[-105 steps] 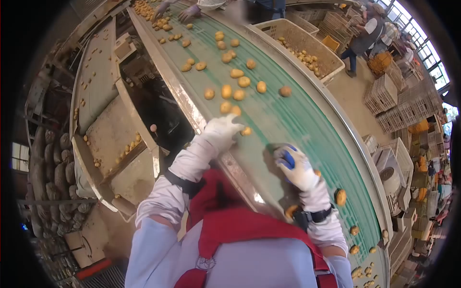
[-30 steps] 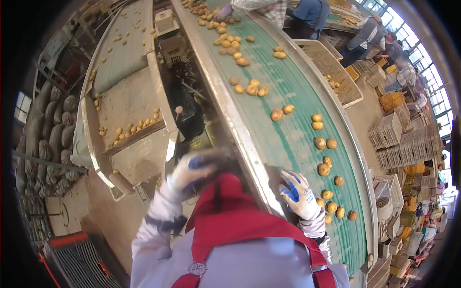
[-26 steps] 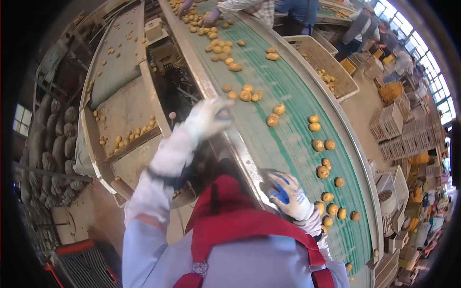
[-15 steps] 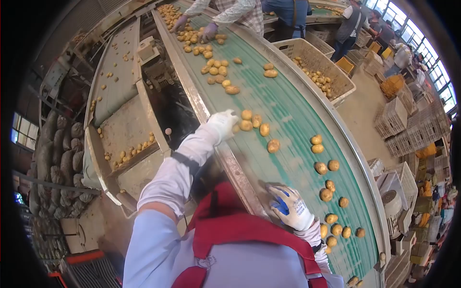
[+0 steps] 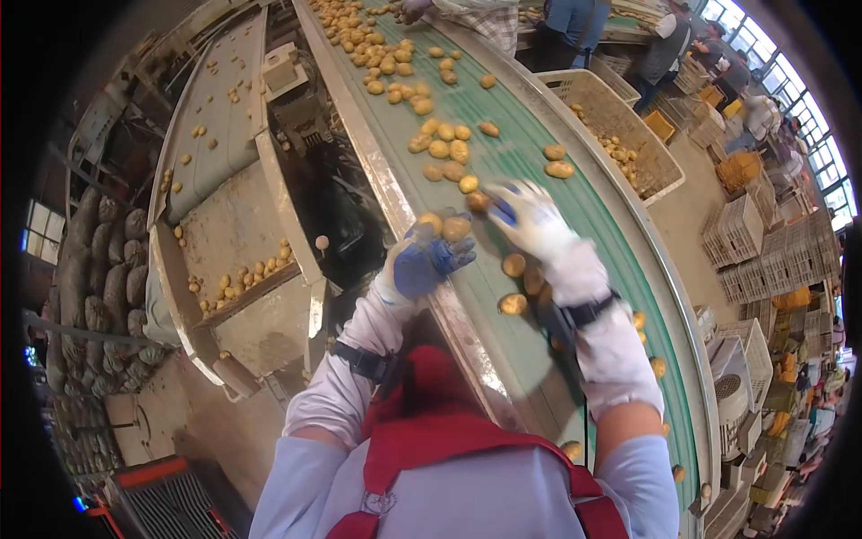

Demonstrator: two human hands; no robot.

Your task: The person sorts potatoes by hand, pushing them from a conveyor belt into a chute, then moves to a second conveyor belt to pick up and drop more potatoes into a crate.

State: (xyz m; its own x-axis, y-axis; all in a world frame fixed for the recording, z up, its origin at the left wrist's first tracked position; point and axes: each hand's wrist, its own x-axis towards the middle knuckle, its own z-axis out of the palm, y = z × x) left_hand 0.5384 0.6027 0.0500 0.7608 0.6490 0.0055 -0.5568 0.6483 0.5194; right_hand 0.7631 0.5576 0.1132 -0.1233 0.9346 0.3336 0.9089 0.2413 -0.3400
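Observation:
My left hand [image 5: 422, 262], in a white glove with a blue palm, is turned up and cupped beside the belt's near rail. Two potatoes [image 5: 455, 228] lie in it, against the fingers. Over the green conveyor belt [image 5: 575, 216] is my right hand [image 5: 532, 220], gloved the same way and slightly blurred, its fingers apart. A brown potato [image 5: 477, 199] is right at its fingertips. More potatoes [image 5: 513, 304] lie on the belt under and beside my right wrist. A loose group of potatoes [image 5: 446, 132] sits just up the belt from both hands.
A metal rail [image 5: 382, 184] edges the belt on my side. Across it stands a large crate [image 5: 660, 171] with potatoes inside. Another conveyor [image 5: 220, 117] runs at the left. A co-worker's gloved hand [image 5: 413, 9] is at the belt's far end; stacked crates [image 5: 777, 256] stand right.
My left hand has turned palm up and now holds two potatoes. My right hand has swung forward over the belt to a potato. The view has shifted, and more potatoes are near.

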